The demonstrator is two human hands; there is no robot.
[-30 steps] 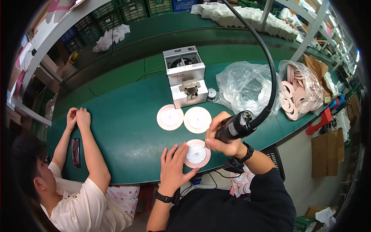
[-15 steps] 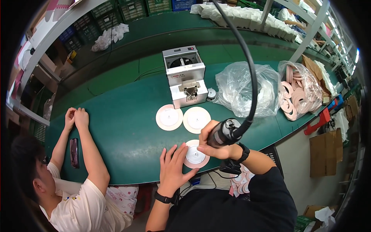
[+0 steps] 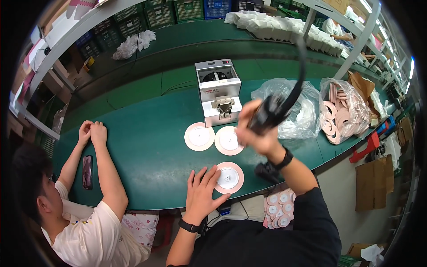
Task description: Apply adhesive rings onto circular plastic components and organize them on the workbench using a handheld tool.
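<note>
Three flat round discs lie on a green worktable (image 3: 147, 155), seen from above through a wide, curving lens. At far left, a dark phone (image 3: 87, 172) lies near a co-worker's clasped hands (image 3: 92, 132). Next comes the left disc (image 3: 199, 137), white in the middle with a pale ring around it. Nearer the wearer, the left hand (image 3: 201, 196) rests palm down, fingers spread, gripping nothing; its index fingertip and thumb meet the rim of the near disc (image 3: 229, 178), which lies by the table's front edge. This disc looks thin, light and fairly stiff, likely to slide if nudged; its pink ring may bend or mark more easily than the white centre. Opposite sides of the outer rim seem the best hold, clear of the small raised hub. Farther back, beside the left disc, lies the right disc (image 3: 226, 140), with a silver machine (image 3: 220, 91) behind the pair. Then the right hand (image 3: 259, 135), raised and blurred, is closed around a black handheld tool (image 3: 270, 113). The tool looks heavier, its thick cable probably tugging, so a full-fist grip suits its body. Farther right sit a clear plastic bag (image 3: 307, 95) and a bag of pink rings (image 3: 341, 115).
</note>
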